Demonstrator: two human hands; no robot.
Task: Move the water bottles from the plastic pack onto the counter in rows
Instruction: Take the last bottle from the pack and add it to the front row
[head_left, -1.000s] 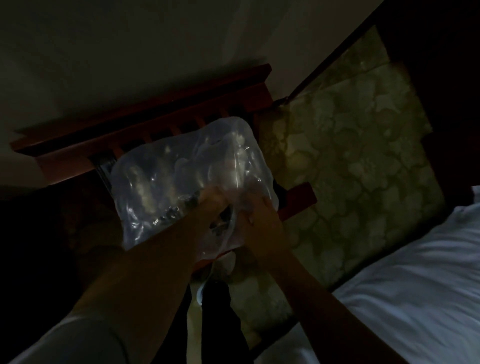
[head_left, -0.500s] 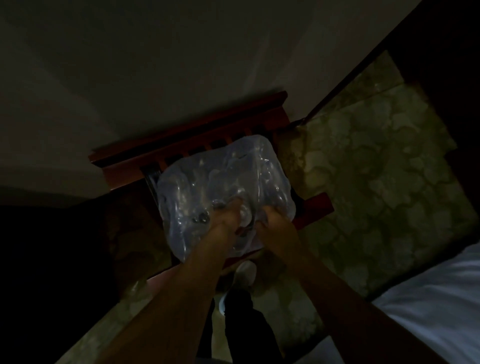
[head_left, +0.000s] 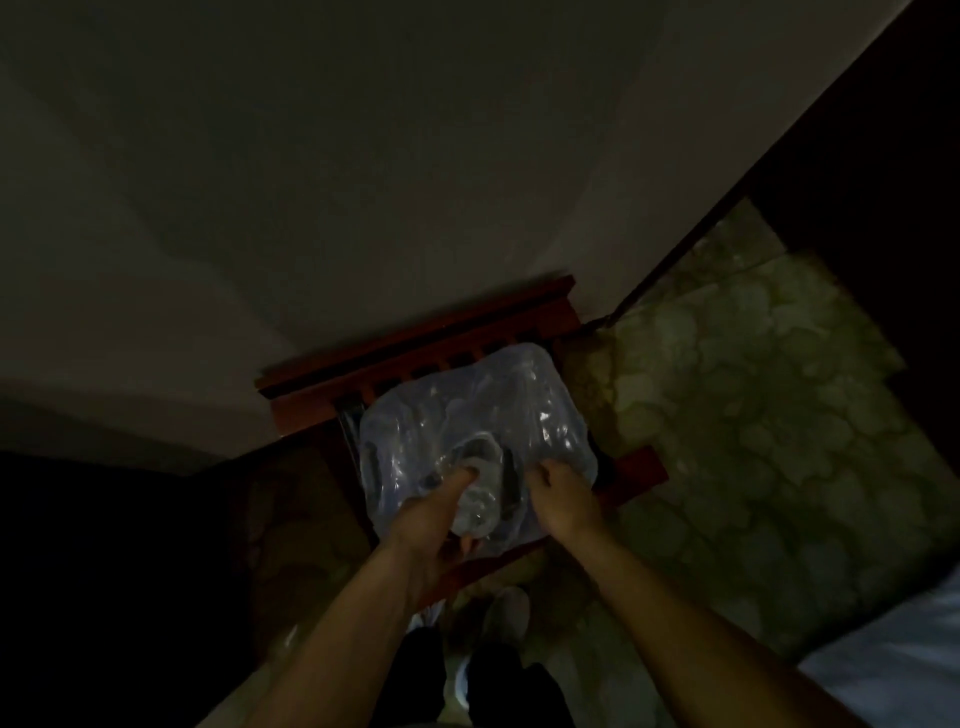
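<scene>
A clear plastic pack (head_left: 519, 410) of water bottles rests on a red wooden chair-like stand (head_left: 415, 343) in a dim room. My left hand (head_left: 436, 514) grips a clear water bottle (head_left: 475, 501) at the pack's torn near side, fingers curled round it. My right hand (head_left: 563, 493) pinches the pack's plastic film at its near right edge. The other bottles inside show only as faint shapes through the wrap.
A pale wall (head_left: 311, 182) stands behind the wooden stand. Patterned carpet (head_left: 753, 415) spreads to the right. A white bed corner (head_left: 893, 670) is at the lower right. My feet (head_left: 506, 618) stand just below the stand.
The camera has pulled back and tilted up, so the pack looks smaller. My left hand has closed round a bottle and drawn it partly out of the pack's near opening; my right hand stays on the wrap.
</scene>
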